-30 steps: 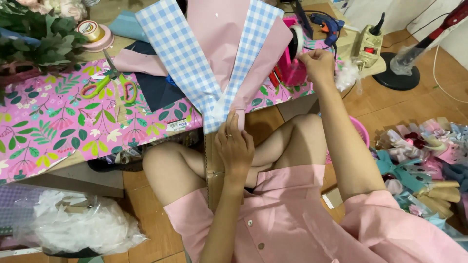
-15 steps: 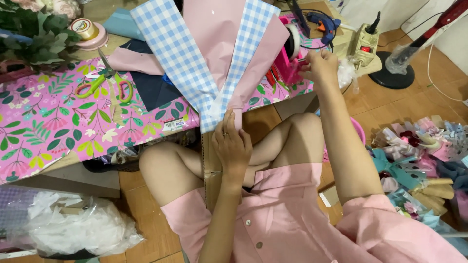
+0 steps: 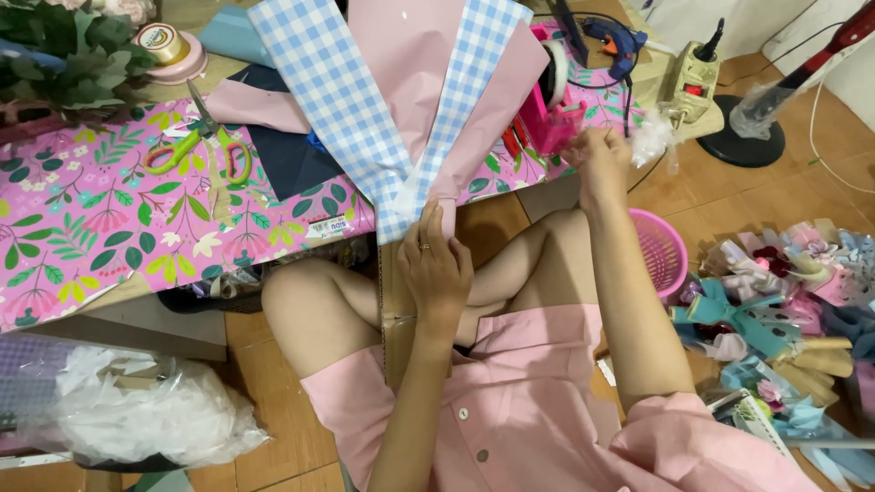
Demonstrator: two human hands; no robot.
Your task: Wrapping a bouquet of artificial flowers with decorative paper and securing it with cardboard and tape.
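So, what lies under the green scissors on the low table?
The green scissors rest on the pink floral cover of the table. The table surface below that cover is hidden.

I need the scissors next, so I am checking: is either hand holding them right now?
No. The scissors lie on the floral table covering, while the left hand grips the paper wrap and the right hand reaches toward the pink tape dispenser.

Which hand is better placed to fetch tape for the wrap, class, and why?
Probably the right hand: it is free and already beside the pink tape dispenser on the table edge. The left hand is occupied, its fingers pinching the gathered base of the pink and blue-checked wrapping paper.
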